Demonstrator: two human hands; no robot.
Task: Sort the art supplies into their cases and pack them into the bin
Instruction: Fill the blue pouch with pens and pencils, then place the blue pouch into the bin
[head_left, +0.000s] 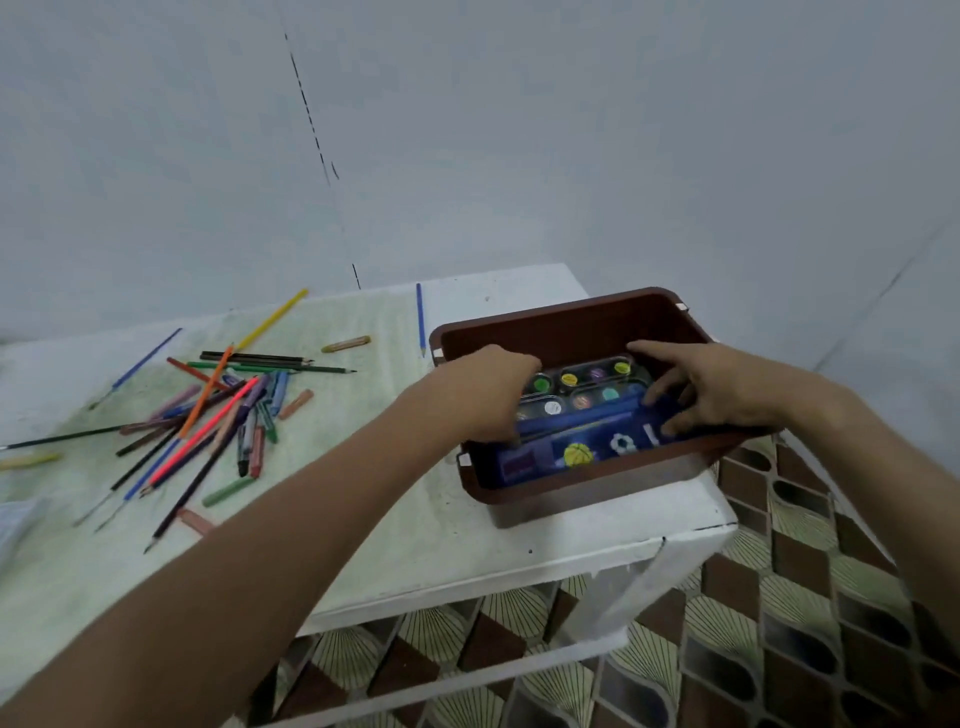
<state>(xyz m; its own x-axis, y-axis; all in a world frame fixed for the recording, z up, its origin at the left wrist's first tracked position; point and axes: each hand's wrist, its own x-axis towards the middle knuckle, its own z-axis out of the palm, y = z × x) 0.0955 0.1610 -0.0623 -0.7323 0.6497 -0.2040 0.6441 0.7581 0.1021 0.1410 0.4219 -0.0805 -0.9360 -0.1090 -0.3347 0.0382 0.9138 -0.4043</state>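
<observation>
A: Where is the bin (571, 317) found?

B: It is seen on the right part of the white surface (519, 551), near the front right corner. It is brown, open at the top, with rounded corners.

A: What is held inside it?

B: A clear paint set (582, 387) with round pots of colour is laid along the far side. A blue pencil case (576, 452), printed with a yellow ball and a white ball, is set against the near wall, tilted, its upper edge lying over the paint set.

A: And the hands?

B: Both are reached into the bin. The left hand (485, 395) is placed at the left end of the case, its fingers curled down out of sight, so it cannot be told whether they are clamped on anything. The right hand (711, 389) is spread at the right end, its fingers (662, 389) apart and laid flat on the blue case, pressed against it rather than wrapped round it.

A: What is left outside?

B: A loose heap of coloured pencils (208, 415), crayons and thin brushes is scattered over the left half of the surface, well apart from the bin. A single blue pencil (420, 317) is laid just beside the bin's far left corner, and an orange crayon (345, 344) is seen near it. A patterned tiled floor (779, 623) is shown below.
</observation>
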